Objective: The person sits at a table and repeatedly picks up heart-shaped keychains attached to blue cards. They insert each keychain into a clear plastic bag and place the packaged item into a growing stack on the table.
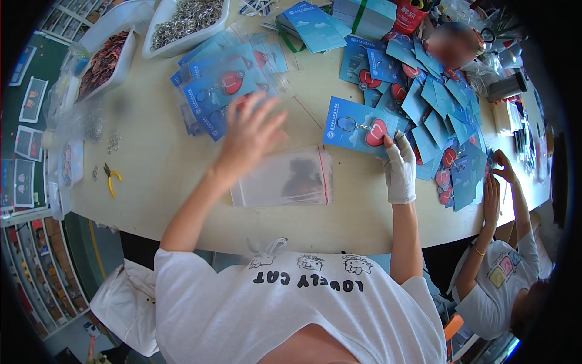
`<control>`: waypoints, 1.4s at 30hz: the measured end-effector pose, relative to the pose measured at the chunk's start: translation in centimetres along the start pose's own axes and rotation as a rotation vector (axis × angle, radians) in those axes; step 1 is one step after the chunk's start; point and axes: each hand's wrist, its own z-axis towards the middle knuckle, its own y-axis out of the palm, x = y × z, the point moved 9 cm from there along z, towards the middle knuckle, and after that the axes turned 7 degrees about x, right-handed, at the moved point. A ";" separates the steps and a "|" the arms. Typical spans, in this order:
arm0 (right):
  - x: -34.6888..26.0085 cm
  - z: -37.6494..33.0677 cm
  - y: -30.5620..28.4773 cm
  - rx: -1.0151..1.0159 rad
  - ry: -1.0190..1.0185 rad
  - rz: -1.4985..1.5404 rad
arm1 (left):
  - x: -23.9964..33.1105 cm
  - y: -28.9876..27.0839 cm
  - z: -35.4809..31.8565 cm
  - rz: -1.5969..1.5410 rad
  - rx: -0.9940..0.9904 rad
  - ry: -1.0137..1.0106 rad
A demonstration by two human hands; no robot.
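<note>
My right hand (400, 170), in a white fingertip-less glove, pinches the right edge of a blue card (336, 134). A red keychain (376, 131) with a metal split ring is mounted on that card. My left hand (250, 134) is bare and slightly blurred, its fingers spread near a pile of blue keychain cards in clear bags (209, 100). I cannot make out whether it touches them. Between my arms lies a stack of clear plastic bags (282, 179), each with a red strip at one end.
Many blue keychain cards (424, 100) are heaped at right, beside a co-worker's hands (494, 197). White bins hold metal rings (185, 24) and dark red pieces (106, 64) at far left. Yellow-handled pliers (111, 179) lie at left. Stacked blue cards (364, 18) stand at the back.
</note>
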 end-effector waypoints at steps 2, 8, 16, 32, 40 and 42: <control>0.4 0.1 -0.4 0.015 0.006 -0.019 | 3.8 0.6 -1.0 -0.056 -0.127 -0.087; -0.2 -0.5 0.2 0.001 0.012 0.032 | 3.9 1.4 -3.1 -0.217 -0.124 -0.140; 0.8 0.3 -1.2 -0.005 0.028 0.128 | 6.4 -5.0 -3.5 -0.066 0.121 0.056; 0.7 -0.2 -1.4 0.033 0.002 0.081 | 2.4 1.6 -1.7 -0.454 -0.137 -0.294; 0.1 -0.3 -1.0 0.017 -0.019 0.062 | 1.1 2.4 -1.7 -0.854 -0.230 -0.430; 0.2 -0.4 -1.3 0.058 -0.060 0.043 | 0.5 2.8 -1.9 -0.891 -0.301 -0.533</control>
